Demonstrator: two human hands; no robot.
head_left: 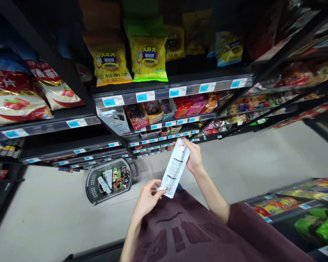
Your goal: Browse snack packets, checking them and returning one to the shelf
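Observation:
A long, flat, pale blue-white snack packet with printed text and a barcode is held up in front of my chest. My left hand pinches its lower left corner between thumb and fingers. At the upper right edge, my right hand grips the packet, with its fingers partly behind it. On the floor to the left stands a grey shopping basket, which holds several small packs, among them pale long packets that resemble the one in my hands.
Ahead, a dark shelf unit carries yellow snack bags and boxes of small packets. Large red-and-white bags stand at left. Another low shelf is behind me at right. Pale tiled floor lies between.

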